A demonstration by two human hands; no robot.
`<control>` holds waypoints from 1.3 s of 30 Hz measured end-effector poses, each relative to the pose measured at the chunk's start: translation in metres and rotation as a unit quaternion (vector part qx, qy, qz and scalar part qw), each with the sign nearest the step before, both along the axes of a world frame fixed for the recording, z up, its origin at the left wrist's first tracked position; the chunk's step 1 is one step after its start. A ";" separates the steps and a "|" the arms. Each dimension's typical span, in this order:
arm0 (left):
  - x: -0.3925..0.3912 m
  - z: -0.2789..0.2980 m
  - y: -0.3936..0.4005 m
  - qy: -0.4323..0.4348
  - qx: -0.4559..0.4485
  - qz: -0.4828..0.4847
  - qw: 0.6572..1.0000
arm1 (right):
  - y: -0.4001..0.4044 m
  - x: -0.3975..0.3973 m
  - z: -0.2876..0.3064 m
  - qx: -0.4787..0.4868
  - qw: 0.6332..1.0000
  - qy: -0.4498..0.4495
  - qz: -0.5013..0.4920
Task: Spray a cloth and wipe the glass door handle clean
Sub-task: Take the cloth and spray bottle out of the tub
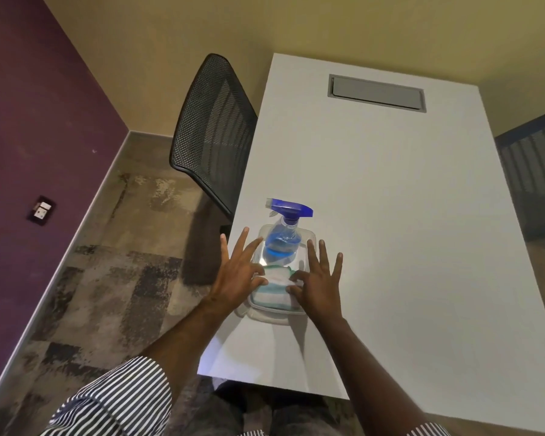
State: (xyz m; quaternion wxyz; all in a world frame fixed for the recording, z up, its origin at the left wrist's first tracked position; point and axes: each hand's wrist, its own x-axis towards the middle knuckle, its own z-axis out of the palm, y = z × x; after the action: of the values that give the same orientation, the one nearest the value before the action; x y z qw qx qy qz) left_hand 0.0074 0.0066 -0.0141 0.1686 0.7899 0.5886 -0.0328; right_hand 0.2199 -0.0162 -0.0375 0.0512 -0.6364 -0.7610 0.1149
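Observation:
A clear plastic tray [274,316] sits near the front left of the white table [390,199]. In it stands a spray bottle [282,240] with blue liquid and a blue trigger head, and in front of the bottle lies a folded white and teal cloth [272,292]. My left hand [239,272] hovers at the tray's left side, fingers spread, thumb touching the cloth. My right hand [320,278] is at the tray's right side, fingers spread, thumb and fingertip on the cloth. No glass door or handle is in view.
A black mesh office chair [211,133] stands at the table's left edge. A grey cable hatch [376,93] is set in the table's far end. A purple wall with a socket plate [41,210] runs along the left; patterned carpet covers the floor.

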 end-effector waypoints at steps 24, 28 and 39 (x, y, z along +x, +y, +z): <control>-0.051 0.068 -0.005 -0.527 -0.017 0.105 0.843 | -0.009 -0.036 0.159 0.017 0.959 0.277 -0.052; -0.051 0.113 -0.020 -0.659 -0.221 0.196 0.692 | -0.005 -0.050 0.195 -0.016 0.918 0.389 -0.079; -0.060 0.139 -0.031 -0.714 -0.184 0.232 0.634 | -0.005 -0.087 0.224 0.156 0.956 0.249 -0.026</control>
State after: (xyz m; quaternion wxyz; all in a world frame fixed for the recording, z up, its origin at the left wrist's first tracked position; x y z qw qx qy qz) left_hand -0.0524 -0.0247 0.1244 0.6803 0.3564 0.4304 0.4742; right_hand 0.1330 -0.0207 0.1865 0.3405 -0.5914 -0.7157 0.1485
